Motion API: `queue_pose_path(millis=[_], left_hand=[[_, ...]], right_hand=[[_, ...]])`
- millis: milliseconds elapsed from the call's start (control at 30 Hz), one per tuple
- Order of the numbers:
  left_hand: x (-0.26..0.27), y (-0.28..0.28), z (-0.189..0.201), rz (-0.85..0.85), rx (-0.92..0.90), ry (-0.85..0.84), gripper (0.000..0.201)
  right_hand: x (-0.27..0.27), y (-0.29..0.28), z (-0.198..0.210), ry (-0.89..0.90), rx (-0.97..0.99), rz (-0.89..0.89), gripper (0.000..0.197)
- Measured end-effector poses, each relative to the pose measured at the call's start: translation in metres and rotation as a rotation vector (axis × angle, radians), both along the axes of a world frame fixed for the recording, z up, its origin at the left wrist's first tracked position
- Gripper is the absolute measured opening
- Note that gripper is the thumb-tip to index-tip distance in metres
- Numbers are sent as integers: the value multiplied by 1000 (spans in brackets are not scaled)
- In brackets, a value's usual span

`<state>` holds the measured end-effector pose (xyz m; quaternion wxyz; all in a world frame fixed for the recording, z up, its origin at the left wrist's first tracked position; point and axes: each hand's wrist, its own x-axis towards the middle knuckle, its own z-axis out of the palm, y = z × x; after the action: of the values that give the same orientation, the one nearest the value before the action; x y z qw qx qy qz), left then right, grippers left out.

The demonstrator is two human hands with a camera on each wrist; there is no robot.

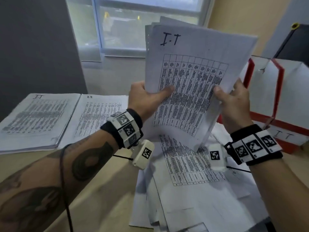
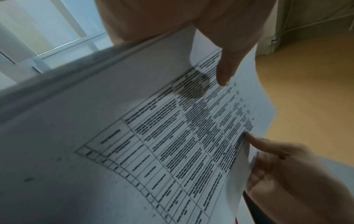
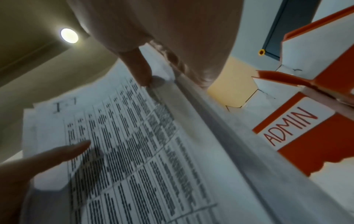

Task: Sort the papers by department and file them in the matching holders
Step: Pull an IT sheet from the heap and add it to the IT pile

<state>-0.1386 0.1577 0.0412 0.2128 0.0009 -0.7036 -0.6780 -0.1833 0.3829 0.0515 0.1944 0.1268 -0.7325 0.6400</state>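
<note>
Both hands hold up a thick stack of papers (image 1: 192,67) above the table; its top sheet carries a printed table and a handwritten "I.T". My left hand (image 1: 147,97) grips the stack's left edge, thumb across the front. My right hand (image 1: 232,97) grips the right edge, thumb on the front and fingers behind. The left wrist view shows the stack (image 2: 134,136) with my left thumb lying on it. In the right wrist view the stack (image 3: 134,151) fills the frame beside a red holder labelled "ADMIN" (image 3: 291,125). A red-and-white holder marked "I T" (image 1: 284,136) stands at the right.
An "I.T" pile (image 1: 36,118) and an "H.R" pile (image 1: 100,113) lie side by side at the table's far left. Loose sheets (image 1: 184,181) are spread under my hands, reaching the near edge. A window (image 1: 133,22) is behind, a dark panel (image 1: 33,47) at left.
</note>
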Motion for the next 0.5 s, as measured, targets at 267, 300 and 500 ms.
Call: queue_pose_path(millis=[267,300,500], left_hand=[[0,0,33,-39,31,85,34],[-1,-3,30,-16,34,85,30],[2,-2,5,-23,-25,-13,23]], right_hand=[[4,4,18,142,-179,-22,34],[2,9,16,123,-176,-11,33],[7,8,1,18,-98,63,7]])
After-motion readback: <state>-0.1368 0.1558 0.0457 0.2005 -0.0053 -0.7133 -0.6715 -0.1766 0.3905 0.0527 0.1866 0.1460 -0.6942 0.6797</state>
